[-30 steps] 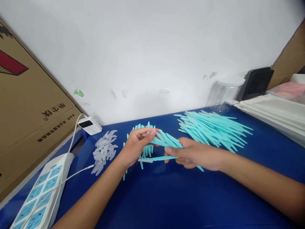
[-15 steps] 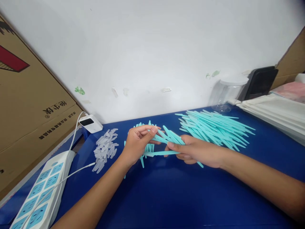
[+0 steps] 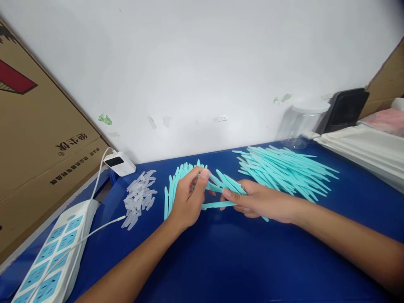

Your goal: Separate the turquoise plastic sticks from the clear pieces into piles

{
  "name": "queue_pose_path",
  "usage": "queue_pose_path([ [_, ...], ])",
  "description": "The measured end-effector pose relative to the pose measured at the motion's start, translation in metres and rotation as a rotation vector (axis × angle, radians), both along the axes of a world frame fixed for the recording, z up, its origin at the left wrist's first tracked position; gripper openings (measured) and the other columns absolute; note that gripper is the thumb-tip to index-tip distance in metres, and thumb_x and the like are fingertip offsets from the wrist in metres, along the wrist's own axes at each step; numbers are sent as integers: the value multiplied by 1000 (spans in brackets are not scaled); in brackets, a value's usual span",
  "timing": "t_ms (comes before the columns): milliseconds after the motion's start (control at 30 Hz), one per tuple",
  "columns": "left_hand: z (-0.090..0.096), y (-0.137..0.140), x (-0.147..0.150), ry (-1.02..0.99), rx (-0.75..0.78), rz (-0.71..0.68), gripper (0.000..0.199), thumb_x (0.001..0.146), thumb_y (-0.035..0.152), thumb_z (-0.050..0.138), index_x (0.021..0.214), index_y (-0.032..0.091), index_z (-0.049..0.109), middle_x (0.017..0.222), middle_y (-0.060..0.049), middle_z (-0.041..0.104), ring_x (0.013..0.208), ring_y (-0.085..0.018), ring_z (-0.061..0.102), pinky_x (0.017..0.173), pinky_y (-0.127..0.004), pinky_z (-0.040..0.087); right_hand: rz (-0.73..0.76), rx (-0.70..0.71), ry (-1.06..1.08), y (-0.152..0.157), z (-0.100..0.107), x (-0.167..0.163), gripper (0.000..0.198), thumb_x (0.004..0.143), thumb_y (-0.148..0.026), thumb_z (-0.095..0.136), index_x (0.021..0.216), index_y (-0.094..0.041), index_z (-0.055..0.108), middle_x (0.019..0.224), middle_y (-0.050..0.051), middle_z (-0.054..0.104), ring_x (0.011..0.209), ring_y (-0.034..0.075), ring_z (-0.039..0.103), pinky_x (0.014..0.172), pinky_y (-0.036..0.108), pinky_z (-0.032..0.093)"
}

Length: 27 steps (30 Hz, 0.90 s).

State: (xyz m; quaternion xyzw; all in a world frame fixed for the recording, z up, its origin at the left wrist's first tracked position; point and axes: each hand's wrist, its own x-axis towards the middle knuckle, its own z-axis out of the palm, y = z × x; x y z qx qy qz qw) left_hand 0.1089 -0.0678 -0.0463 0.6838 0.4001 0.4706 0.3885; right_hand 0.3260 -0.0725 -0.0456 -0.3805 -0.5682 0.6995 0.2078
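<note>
My right hand (image 3: 252,198) is closed round a small fan of turquoise eyebrow razors (image 3: 232,183), their ends pointing left. One razor (image 3: 219,205) sticks out apart from the others, below. My left hand (image 3: 191,195) pinches the end of a razor (image 3: 214,188) between thumb and fingers; a pale, see-through part, perhaps a blade cover, shows beside the fingertips. Behind my left hand lies a row of turquoise razors (image 3: 179,174), partly hidden by it. A larger heap of razors (image 3: 280,168) spreads beyond my right hand. Clear plastic blade covers (image 3: 140,195) lie piled at the left.
A white power strip (image 3: 57,252) with cables and a small white device (image 3: 120,163) stand left on the blue table (image 3: 221,261). At the back right are a clear jar (image 3: 306,122), a black object (image 3: 345,110) and stacked white sheets (image 3: 362,147). A cardboard box (image 3: 38,139) borders the left.
My left hand has shifted right, closer to my right hand, uncovering more of the row of razors behind it. My right hand has hardly moved.
</note>
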Motion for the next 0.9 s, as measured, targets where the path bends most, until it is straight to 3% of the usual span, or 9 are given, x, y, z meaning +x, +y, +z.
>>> queue_pose_path([
  [100,1,-1,0,84,53,65,43,105,51,53,78,19,64,61,2,57,52,-11,53,59,-25,47,91,26,21,0,0,1,67,87,-80,61,100,-15,68,65,-8,34,54,7,20,48,25,15],
  [233,1,1,-1,153,80,158,47,104,51,54,71,19,61,58,3,53,54,-13,56,55,-24,44,78,68,-8,2,1,1,67,89,-80,57,96,-15,68,68,-4,49,48,6,22,46,27,13],
  [333,0,6,-2,146,93,202,46,105,52,53,73,20,59,59,3,52,55,-13,58,55,-24,44,-25,75,-35,5,3,1,64,87,-80,61,79,-17,58,67,-3,54,46,4,22,46,26,16],
  [467,2,13,-5,130,100,244,41,105,51,53,83,19,65,64,1,60,57,-13,57,54,-23,42,-204,153,-112,6,0,1,65,88,-82,56,73,-19,56,53,-8,38,45,7,23,46,26,18],
  [567,2,14,-5,109,75,240,39,105,51,54,88,19,67,67,1,63,59,-13,58,54,-23,42,-243,269,-182,5,-3,-2,65,92,-80,52,70,-19,58,49,-7,34,44,9,28,46,26,21],
  [733,-3,8,-2,117,8,131,40,106,52,52,85,19,62,61,3,57,54,-11,50,53,-23,39,-299,423,-194,3,-6,-6,60,93,-75,55,69,-20,53,57,-3,50,49,11,41,51,26,33],
  [900,-5,8,0,137,-3,135,37,102,52,60,86,19,62,59,4,56,52,-11,49,51,-22,36,-272,418,-209,4,-3,-4,63,91,-78,56,65,-20,57,53,-3,48,48,12,40,52,27,33],
])
